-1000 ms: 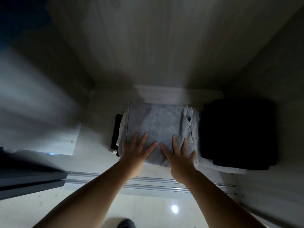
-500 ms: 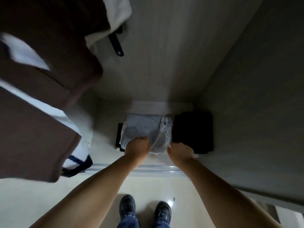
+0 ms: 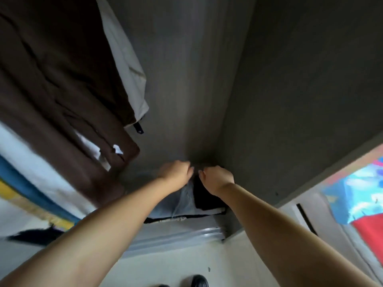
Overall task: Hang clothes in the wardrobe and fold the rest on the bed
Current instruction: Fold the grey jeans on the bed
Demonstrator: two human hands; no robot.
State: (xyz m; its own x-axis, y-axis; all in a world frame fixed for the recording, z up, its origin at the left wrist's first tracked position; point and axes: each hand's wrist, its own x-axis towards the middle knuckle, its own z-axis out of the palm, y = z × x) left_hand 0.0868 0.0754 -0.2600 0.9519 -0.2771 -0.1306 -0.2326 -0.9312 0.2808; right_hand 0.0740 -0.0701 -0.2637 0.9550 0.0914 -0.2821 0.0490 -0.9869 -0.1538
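Note:
My left hand [image 3: 176,172] and my right hand [image 3: 217,179] hover close together inside the wardrobe, fingers curled, with nothing visible in them. Just below them lies a folded grey garment [image 3: 182,204] on top of a small stack on the wardrobe floor. A folded black pile [image 3: 205,199] sits right beside it, against the right wall. A brown garment [image 3: 62,90] hangs at the left, with a cream one [image 3: 124,59] behind it.
The wardrobe's sliding track [image 3: 176,239] runs along the front edge below the stack. The grey side wall [image 3: 300,100] closes in on the right. Colourful bedding [image 3: 362,193] shows at the far right. My shoe [image 3: 199,281] is on the pale floor.
My hands lay flat on the grey garment, then curled at its front edge; now they are lifted above the stack. The view has risen and swung, bringing the hanging clothes in.

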